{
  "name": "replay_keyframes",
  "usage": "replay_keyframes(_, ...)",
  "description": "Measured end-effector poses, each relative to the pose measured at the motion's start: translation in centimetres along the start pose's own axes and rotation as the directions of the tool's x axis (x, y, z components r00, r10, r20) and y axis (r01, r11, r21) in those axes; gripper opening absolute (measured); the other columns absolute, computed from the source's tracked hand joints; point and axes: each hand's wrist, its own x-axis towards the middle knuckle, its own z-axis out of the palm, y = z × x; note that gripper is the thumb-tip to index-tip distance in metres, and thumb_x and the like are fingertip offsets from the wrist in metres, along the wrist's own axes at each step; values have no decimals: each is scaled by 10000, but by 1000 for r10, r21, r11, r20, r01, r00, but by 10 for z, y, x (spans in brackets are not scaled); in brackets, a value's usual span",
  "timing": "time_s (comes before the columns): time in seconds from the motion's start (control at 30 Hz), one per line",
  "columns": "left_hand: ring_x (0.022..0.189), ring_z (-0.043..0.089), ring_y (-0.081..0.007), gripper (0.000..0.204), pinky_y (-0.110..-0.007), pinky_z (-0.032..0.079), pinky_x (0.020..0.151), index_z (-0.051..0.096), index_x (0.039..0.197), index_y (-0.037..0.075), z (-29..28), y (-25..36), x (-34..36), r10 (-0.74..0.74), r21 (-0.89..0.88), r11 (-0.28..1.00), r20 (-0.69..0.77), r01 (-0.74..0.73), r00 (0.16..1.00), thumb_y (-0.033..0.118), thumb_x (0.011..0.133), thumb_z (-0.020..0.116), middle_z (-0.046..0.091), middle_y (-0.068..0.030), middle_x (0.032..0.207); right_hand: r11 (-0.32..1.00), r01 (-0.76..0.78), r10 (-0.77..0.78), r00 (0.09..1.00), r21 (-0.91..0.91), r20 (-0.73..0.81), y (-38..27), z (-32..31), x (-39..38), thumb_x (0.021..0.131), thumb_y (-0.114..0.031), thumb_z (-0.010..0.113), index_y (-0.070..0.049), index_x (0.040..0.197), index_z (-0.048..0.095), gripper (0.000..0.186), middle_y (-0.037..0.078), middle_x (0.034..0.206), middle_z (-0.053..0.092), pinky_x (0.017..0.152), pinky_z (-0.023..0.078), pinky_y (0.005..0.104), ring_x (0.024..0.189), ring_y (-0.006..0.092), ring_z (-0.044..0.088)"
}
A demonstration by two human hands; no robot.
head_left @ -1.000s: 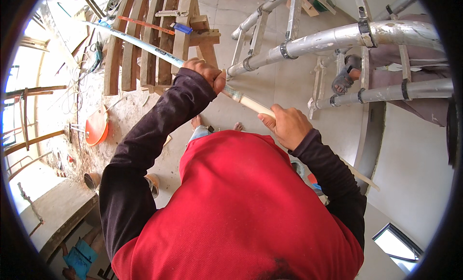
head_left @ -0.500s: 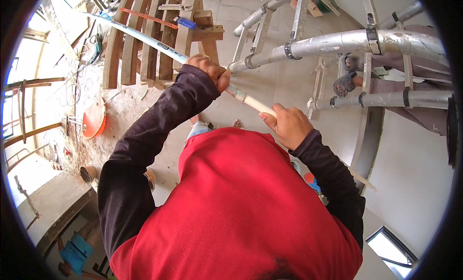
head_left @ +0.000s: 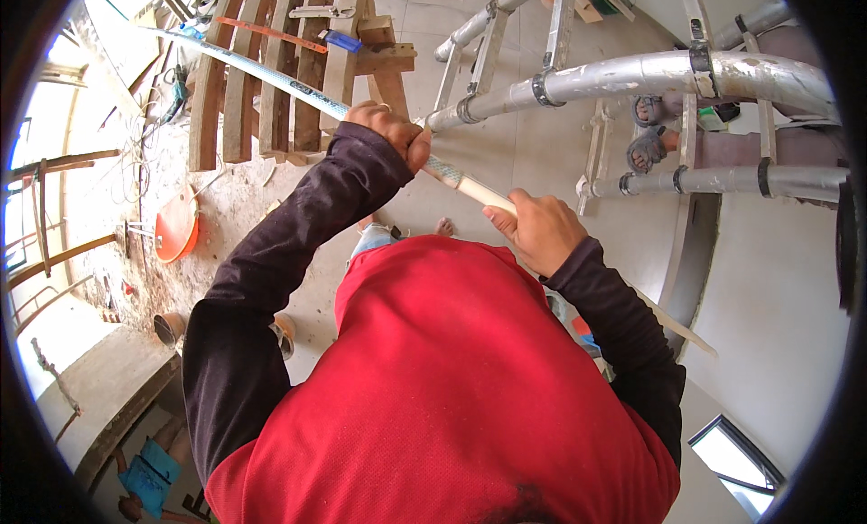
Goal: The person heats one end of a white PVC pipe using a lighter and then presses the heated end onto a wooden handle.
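Observation:
A long pole (head_left: 271,74) with a light-blue patterned covering slants from the far left down to my hands. My left hand (head_left: 390,131) is wrapped around it near the middle of the view. Closer to me on the right, my right hand (head_left: 546,231) closes round its plain cream section (head_left: 486,194). A thin pale end (head_left: 682,330) shows beyond my right forearm, and my arm hides the stretch between. The pole's far tip is too small and bright to make out.
A metal ladder (head_left: 623,80) stands at the right, with a person's sandalled feet (head_left: 646,149) among its rungs. Wooden planks (head_left: 293,68) on a stand are ahead left, carrying a blue-handled tool (head_left: 343,41). An orange basin (head_left: 176,226) and a bucket (head_left: 168,327) sit left. Another person (head_left: 149,474) is lower left.
Both hands keep their grip on the pole. Its pale end beyond my right arm has shifted slightly right. The legs behind the ladder have moved, and a small green thing shows beside them.

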Motion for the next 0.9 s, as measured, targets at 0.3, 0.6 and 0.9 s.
replay_keyframes(0.3, 550, 588, -317, 278, -433, 472, 615, 561, 550, 80, 0, 1, 6, -41, -10, 999, 0, 41, 999, 186, 806, 573, 582, -104, 535, 1000, 4, -5, 1000, -8, -27, 0, -1, 5, 953, -489, 515, 0, 830, 603, 512, 204, 609, 611, 590, 513, 492, 627, 415, 638)
replay_keyframes(0.6, 541, 579, -320, 275, -438, 463, 592, 538, 553, 82, 5, -3, 5, -21, -1, 1000, 6, 21, 1000, 189, 805, 564, 569, -89, 531, 996, 74, -72, 997, 44, -41, 3, -3, 7, 968, -441, 525, 10, 787, 567, 488, 195, 549, 547, 522, 453, 469, 538, 404, 569)
replay_keyframes(0.9, 554, 591, -315, 269, -440, 464, 598, 543, 565, 81, 6, -3, 6, -45, 17, 999, -23, 45, 999, 190, 808, 574, 584, -96, 547, 998, 28, -26, 999, 49, -25, -2, -5, 10, 962, -488, 499, 11, 806, 607, 533, 209, 604, 597, 591, 502, 490, 627, 420, 622)
